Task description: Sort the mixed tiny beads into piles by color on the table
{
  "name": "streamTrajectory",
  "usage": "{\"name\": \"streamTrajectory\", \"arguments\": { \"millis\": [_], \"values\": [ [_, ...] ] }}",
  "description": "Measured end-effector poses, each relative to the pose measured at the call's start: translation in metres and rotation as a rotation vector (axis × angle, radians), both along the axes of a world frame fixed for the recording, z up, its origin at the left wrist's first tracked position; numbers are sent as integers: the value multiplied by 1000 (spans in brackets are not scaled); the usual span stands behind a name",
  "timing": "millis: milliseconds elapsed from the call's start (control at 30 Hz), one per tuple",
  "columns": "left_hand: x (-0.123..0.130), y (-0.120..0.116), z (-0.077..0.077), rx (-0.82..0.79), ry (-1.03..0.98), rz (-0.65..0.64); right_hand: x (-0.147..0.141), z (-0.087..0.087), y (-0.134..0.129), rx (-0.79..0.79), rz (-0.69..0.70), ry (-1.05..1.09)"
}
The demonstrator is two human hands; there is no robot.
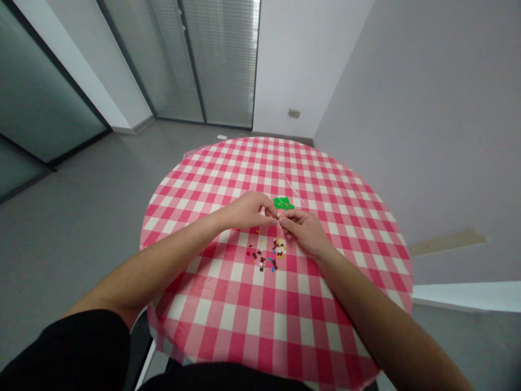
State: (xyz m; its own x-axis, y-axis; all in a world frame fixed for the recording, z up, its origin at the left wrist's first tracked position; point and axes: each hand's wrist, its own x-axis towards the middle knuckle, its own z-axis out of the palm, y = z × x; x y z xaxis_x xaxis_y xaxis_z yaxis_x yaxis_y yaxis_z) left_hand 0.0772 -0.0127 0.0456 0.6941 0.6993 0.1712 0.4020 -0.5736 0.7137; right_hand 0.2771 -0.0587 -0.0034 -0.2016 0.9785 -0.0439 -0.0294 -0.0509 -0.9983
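- Left hand (244,210): fingers curled, its fingertips pinching a tiny piece (279,217) against the right hand's fingertips.
- Right hand (305,232): also closed on that piece, from the right side.
- The tiny piece sits between the fingertips, above the middle of the table. It is mostly hidden, and its shape and exact colour are hard to make out.
- One green clump of bricks (284,203) lies just beyond the hands; how many pieces form it cannot be counted.
- Small loose bricks (262,252) lie scattered nearer the person, in red, black, brown, yellow and blue. There are roughly twenty, too small to count exactly.
- All of these lie on one round table's checked pink-and-white tablecloth (228,174).
- Dark clothing (61,347) is cut off at the near edge.
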Motion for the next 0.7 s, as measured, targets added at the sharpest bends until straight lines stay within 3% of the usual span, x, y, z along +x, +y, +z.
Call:
{"name": "streamTrajectory", "arguments": {
  "millis": [300,400,533,700],
  "values": [
    [-7,7,-5,-64,-23,-4,0,-3,-1,32,-41,-111],
    [-19,20,-10,-85,-3,98,3,-2,0,152,-6,-304],
    [-43,41,-17,-52,157,294,8,2,-2,278,193,-631],
    [-66,55,-27,25,321,367,10,6,-3,356,245,-719]
  ]
}}
